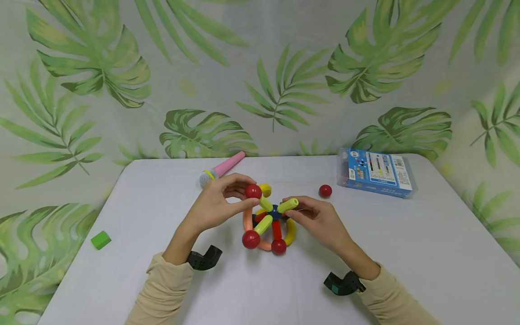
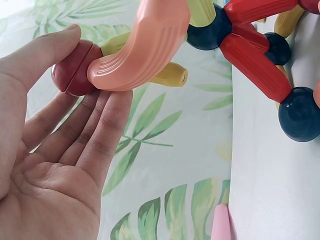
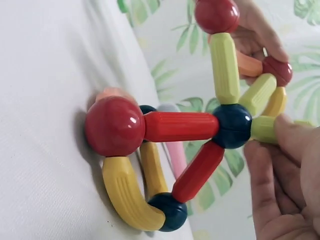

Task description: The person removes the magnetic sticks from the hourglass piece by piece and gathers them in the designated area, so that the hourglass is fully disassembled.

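Observation:
A structure of magnetic balls and rods stands between both hands, with a dark blue ball (image 1: 275, 212) in its upper middle. Yellow-green and red rods (image 3: 181, 126) spread from that ball, and curved yellow and orange rods (image 2: 142, 47) run around the outside. At its upper left, my left hand (image 1: 215, 205) pinches a red ball (image 2: 76, 67) between thumb and fingers. From the right, my right hand (image 1: 322, 221) pinches a yellow-green rod (image 3: 264, 129) that joins the blue ball. Two more red balls (image 1: 251, 239) sit at the structure's near side.
Behind the structure lie a pink toy microphone (image 1: 227, 166) and a loose red ball (image 1: 325, 191). A blue box (image 1: 375, 171) in clear plastic is at the back right. Far left on the white table (image 1: 162, 194) is a green block (image 1: 100, 240). Leaf-print cloth hangs behind.

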{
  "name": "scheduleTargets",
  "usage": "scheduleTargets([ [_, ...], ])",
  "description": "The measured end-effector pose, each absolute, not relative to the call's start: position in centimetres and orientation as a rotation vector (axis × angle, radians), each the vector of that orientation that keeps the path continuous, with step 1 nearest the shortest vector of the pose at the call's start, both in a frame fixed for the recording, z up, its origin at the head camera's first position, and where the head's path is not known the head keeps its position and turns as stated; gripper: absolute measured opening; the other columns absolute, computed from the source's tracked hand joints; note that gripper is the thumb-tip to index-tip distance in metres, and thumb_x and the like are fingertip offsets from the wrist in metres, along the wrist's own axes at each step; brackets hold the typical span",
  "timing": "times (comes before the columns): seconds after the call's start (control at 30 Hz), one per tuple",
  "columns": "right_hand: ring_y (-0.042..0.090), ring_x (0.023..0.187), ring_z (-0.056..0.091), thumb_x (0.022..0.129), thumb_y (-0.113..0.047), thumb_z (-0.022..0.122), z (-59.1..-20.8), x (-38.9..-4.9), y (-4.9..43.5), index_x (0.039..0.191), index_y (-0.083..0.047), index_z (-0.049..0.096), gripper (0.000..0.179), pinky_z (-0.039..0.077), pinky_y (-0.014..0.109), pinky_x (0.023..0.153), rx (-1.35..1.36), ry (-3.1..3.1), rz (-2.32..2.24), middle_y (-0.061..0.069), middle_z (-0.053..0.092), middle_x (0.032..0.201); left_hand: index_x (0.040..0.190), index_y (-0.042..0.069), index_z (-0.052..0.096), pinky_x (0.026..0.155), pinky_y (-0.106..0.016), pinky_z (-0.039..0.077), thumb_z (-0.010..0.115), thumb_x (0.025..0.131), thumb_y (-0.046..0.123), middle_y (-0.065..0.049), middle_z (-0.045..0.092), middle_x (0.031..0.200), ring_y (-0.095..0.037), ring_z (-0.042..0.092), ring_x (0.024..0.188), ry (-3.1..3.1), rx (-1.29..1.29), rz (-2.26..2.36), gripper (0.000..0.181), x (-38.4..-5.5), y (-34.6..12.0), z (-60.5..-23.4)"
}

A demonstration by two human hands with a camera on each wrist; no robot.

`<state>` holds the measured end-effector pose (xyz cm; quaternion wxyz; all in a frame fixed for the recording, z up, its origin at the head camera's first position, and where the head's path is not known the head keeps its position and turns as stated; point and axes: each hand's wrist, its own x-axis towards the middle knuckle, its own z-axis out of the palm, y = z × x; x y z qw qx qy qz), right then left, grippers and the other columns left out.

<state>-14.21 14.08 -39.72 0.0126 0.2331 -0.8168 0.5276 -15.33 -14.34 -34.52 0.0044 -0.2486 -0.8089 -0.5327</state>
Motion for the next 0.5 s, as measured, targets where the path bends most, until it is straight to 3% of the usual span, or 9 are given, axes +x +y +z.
scheduleTargets([
  [0.17, 0.016, 0.108, 0.074, 0.1, -0.008, 0.067, -40.2, -14.1, 13.7, 0.128, -0.005, 0.065, 0.029, 0.057, 0.025, 0.092, 0.703, -2.542, 1.716, 0.009, 0.074, 0.119, 0.121, 0.01, 0.069, 0.089, -0.029, 0.059, 0.084, 0.088, 0.018, -0.002, 0.072, 0.11, -0.014, 0.07, 0.095, -2.533, -0.781, -1.666, 0.037, -15.3, -14.4, -34.5],
  [0.4, 0.027, 0.108, 0.074, 0.102, -0.012, 0.064, -39.7, -14.1, 14.3, 0.128, -0.004, 0.063, 0.027, 0.059, 0.035, 0.091, 0.626, -2.561, 1.788, 0.013, 0.073, 0.117, 0.12, 0.01, 0.069, 0.089, -0.029, 0.059, 0.084, 0.088, 0.019, -0.001, 0.073, 0.11, -0.014, 0.07, 0.094, -2.536, -0.769, -1.673, 0.037, -15.3, -14.7, -34.4],
  [0.5, 0.023, 0.105, 0.072, 0.1, -0.015, 0.069, -39.3, -13.7, 15.6, 0.124, -0.007, 0.068, 0.025, 0.059, 0.027, 0.09, 0.603, -2.629, 1.557, 0.006, 0.073, 0.113, 0.12, 0.011, 0.07, 0.089, -0.029, 0.059, 0.085, 0.087, 0.02, -0.001, 0.073, 0.109, -0.014, 0.07, 0.094, -2.545, -0.772, -1.661, 0.037, -15.2, -14.8, -34.2],
])
